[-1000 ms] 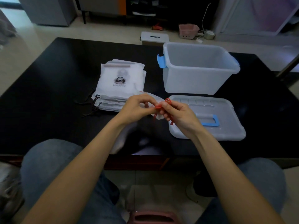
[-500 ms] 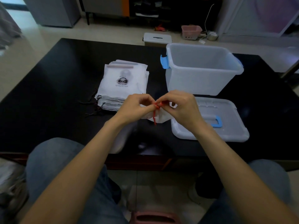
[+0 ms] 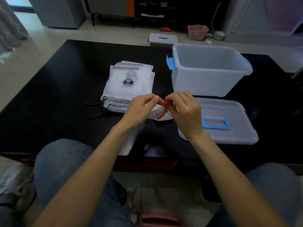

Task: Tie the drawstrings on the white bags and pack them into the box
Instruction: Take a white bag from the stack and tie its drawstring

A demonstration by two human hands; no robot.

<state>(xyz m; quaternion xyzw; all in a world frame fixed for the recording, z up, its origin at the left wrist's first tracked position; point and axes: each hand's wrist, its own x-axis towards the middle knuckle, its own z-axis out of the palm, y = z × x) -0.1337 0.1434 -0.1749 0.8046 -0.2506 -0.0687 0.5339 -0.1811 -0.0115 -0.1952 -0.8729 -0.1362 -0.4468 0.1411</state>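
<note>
Fingertips of both hands meet over the near middle of the black table (image 3: 49, 95), pinched on the red drawstring (image 3: 166, 105) of one white bag (image 3: 159, 114). Farthest left lies the stack of white bags (image 3: 129, 86), flat on the table, its top bag printed with a dark logo and its dark cords trailing off the near left corner. Just right of the stack, the left hand (image 3: 141, 108) has thumb and forefinger closed together on the cord. The held bag hangs below the two hands, with the drawstring bunched at its mouth and a loose red end dangling down its front. The right hand (image 3: 185, 112) has its fingers curled and nipping the same cord from the other side. Behind it stands the translucent box (image 3: 211, 82), open, with blue latches, and near the right hand lies the box's lid (image 3: 229, 133), flat, with a blue handle.
</note>
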